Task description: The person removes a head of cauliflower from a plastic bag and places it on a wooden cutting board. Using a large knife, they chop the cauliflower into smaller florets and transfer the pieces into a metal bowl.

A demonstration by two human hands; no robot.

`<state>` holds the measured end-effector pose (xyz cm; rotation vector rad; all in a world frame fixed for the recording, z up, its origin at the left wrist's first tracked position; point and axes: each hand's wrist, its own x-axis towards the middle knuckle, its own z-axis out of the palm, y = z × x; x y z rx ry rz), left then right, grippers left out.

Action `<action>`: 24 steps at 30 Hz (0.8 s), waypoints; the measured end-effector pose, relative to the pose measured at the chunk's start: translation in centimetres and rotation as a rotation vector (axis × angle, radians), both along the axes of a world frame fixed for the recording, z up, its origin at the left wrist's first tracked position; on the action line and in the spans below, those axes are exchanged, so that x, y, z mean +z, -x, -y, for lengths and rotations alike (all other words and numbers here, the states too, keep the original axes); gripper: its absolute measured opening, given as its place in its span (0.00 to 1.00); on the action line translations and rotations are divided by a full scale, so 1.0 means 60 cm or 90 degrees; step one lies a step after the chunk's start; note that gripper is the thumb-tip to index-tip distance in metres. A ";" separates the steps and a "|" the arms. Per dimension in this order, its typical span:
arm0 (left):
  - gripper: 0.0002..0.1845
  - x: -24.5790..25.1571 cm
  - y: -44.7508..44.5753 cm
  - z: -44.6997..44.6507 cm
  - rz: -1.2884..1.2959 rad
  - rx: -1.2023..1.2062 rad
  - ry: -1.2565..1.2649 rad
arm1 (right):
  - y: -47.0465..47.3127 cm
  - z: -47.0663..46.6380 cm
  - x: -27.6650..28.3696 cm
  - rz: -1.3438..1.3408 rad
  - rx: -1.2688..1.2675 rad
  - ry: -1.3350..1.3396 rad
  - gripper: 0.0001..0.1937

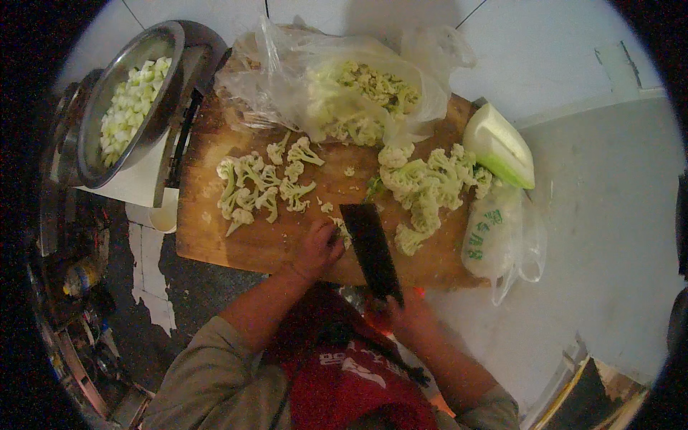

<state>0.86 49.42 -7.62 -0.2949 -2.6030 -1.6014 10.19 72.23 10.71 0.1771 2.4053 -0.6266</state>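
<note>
My right hand (395, 309) grips the handle end of a dark cleaver (371, 250), whose blade lies over the wooden cutting board (269, 250). Just left of the blade, my left hand (321, 247) is at a small cauliflower piece (342, 231), fingers curled against it. Small cut cauliflower florets (258, 183) lie spread on the board's left part. To the right of the blade sits a heap of larger cauliflower pieces (424, 188). More cauliflower (365, 102) shows inside an open clear plastic bag at the back of the board.
A metal bowl (177, 70) of diced pale-green vegetable (134, 107) stands at the upper left. A cut piece of pale-green gourd or melon (500, 145) rests at the board's right edge, beside a filled plastic bag (492, 231) with green writing. White tiles (510, 48) are behind.
</note>
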 end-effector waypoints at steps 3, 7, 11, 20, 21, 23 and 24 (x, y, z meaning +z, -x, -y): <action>0.18 -0.010 0.000 0.000 -0.046 -0.015 -0.008 | 0.015 0.005 -0.042 0.016 0.002 -0.026 0.18; 0.17 -0.023 0.003 0.003 -0.088 -0.017 -0.043 | 0.016 0.000 -0.048 -0.001 -0.002 -0.017 0.17; 0.16 -0.024 0.000 0.002 -0.070 -0.035 0.029 | -0.009 -0.022 -0.010 -0.095 0.088 0.099 0.15; 0.19 -0.023 -0.010 0.004 -0.035 -0.051 0.030 | 0.046 0.031 -0.076 -0.145 0.074 -0.052 0.15; 0.20 -0.029 -0.010 0.004 -0.056 -0.027 0.037 | 0.052 0.037 -0.080 -0.090 0.031 -0.106 0.15; 0.21 -0.039 -0.016 0.007 -0.100 0.030 0.051 | 0.051 0.035 -0.073 -0.087 -0.018 -0.087 0.14; 0.21 -0.043 -0.018 0.011 -0.027 0.051 0.013 | 0.047 0.021 -0.062 -0.141 -0.026 -0.014 0.14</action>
